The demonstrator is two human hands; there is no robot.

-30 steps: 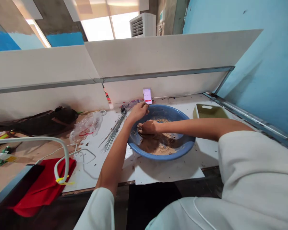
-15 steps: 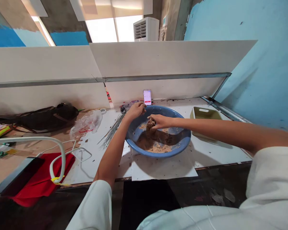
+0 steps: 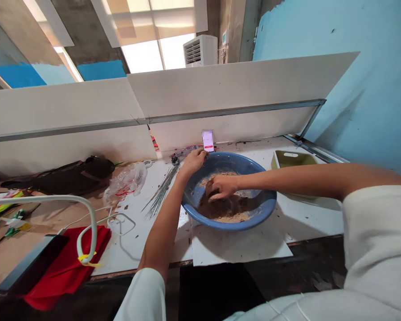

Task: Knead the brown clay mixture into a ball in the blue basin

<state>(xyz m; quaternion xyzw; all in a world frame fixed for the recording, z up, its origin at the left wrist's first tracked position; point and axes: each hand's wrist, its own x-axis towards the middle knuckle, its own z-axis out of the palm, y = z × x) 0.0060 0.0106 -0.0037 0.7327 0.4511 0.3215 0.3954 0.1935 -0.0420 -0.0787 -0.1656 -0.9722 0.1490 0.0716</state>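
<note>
My left hand [image 3: 194,161] is curled on the rim of the blue plastic basin [image 3: 270,206], and I cannot tell if it grips. My right hand [image 3: 223,187] is half open, its fingers pressing into the brown crumbly mixture [image 3: 224,207]. The basin sits at my twelve o'clock, with a bundle of thin metal wires [image 3: 162,191] just beside it at eleven o'clock.

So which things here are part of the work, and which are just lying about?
Part of the work: right hand; brown mixture; left hand; blue basin.

Lying about: bundle of thin metal rods; propped-up phone; plastic bag; olive tray; red cloth.
</note>
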